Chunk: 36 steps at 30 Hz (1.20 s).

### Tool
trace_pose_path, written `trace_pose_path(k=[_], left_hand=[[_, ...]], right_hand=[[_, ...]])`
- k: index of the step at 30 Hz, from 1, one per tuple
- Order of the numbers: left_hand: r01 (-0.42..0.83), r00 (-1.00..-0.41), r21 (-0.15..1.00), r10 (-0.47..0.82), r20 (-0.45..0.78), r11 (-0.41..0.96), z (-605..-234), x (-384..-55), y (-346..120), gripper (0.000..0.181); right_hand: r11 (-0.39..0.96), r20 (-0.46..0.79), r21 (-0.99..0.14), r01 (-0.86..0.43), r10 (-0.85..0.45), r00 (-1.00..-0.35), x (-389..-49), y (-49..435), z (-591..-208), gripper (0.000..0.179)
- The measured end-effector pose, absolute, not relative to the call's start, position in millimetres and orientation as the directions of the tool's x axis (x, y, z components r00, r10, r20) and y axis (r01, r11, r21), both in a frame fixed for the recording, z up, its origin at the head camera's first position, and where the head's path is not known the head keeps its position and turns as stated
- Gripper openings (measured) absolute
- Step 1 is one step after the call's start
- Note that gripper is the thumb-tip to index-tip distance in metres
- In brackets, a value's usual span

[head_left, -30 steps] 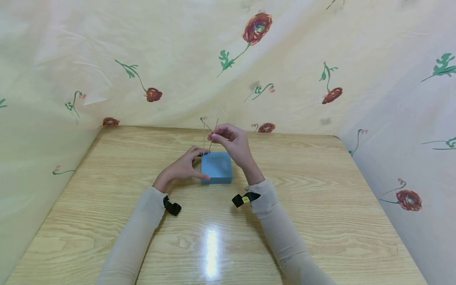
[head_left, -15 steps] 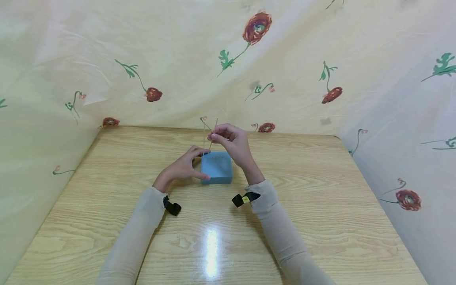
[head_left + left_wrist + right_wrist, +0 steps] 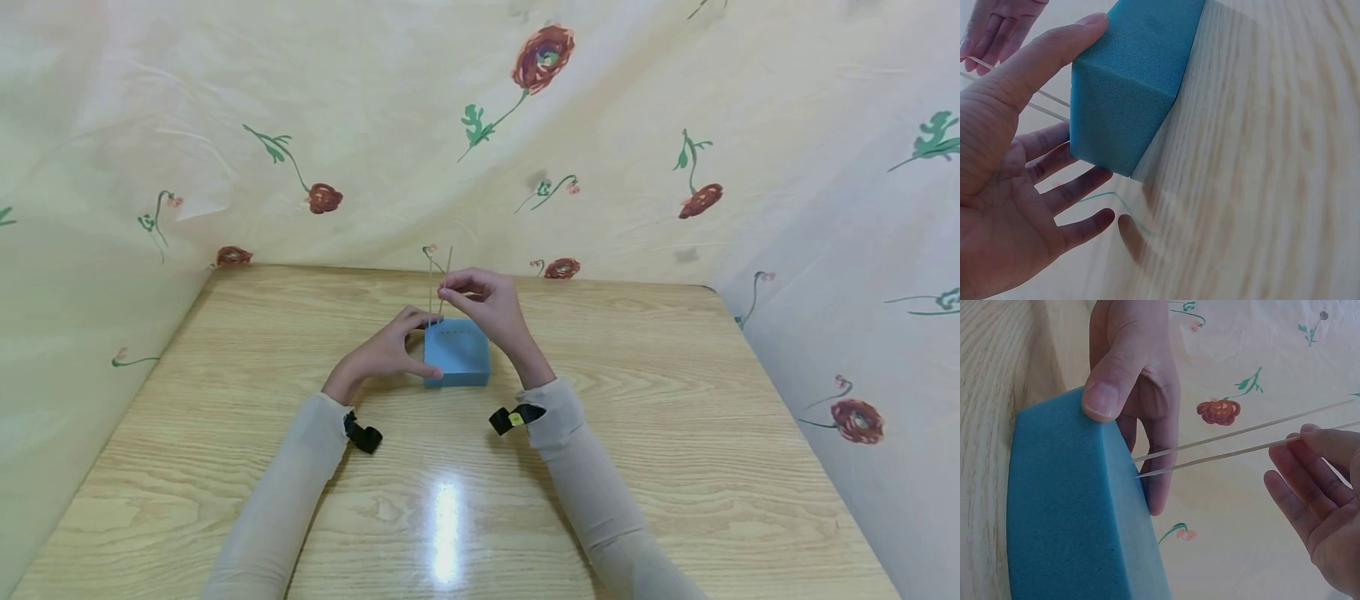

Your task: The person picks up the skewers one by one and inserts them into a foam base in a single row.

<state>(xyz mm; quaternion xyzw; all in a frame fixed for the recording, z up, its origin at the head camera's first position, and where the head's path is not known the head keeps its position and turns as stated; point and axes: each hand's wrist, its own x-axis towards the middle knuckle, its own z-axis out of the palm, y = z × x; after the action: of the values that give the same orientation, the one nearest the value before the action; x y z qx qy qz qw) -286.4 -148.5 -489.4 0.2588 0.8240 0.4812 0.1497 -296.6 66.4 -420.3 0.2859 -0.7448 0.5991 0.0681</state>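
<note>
A light-blue foam block [image 3: 459, 354] with a row of small holes near its far edge sits on the table. My left hand [image 3: 384, 346] grips its left side, thumb at the front and fingers behind, as the left wrist view of the block [image 3: 1124, 109] also shows. One thin wooden skewer [image 3: 431, 287] stands upright in the block's far left corner. Between thumb and fingertips, my right hand [image 3: 491, 310] pinches a second skewer [image 3: 1222, 454], slightly tilted. Its pointed lower end meets the block's top face beside the first skewer [image 3: 1247, 429].
The wood-grain table [image 3: 675, 433] spreads around the block on every side. A cream cloth with printed flowers [image 3: 375, 100] hangs behind and at both sides. Each wrist wears a black strap with a small camera, such as the right strap [image 3: 517, 417].
The right hand has lowered slightly and its skewer has tilted nearer upright, the top end shifting left. The left hand and the block have stayed put.
</note>
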Motion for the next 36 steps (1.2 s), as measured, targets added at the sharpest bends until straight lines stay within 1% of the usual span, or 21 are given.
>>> trace_pose_path(k=[24,36], left_hand=[[0.258,-0.829,0.87,0.559,-0.025,0.421,-488.9,-287.8,-147.9,0.091],[0.274,-0.825,0.861,0.564,-0.019,0.429,-490.5,-289.0,-148.8,0.092]], right_hand=[[0.118,0.431,-0.859,-0.498,-0.359,-0.828,-299.5,66.7,-423.8,0.012],[0.109,0.443,-0.854,-0.508,-0.361,-0.821,-298.9,66.2,-425.2,0.011]])
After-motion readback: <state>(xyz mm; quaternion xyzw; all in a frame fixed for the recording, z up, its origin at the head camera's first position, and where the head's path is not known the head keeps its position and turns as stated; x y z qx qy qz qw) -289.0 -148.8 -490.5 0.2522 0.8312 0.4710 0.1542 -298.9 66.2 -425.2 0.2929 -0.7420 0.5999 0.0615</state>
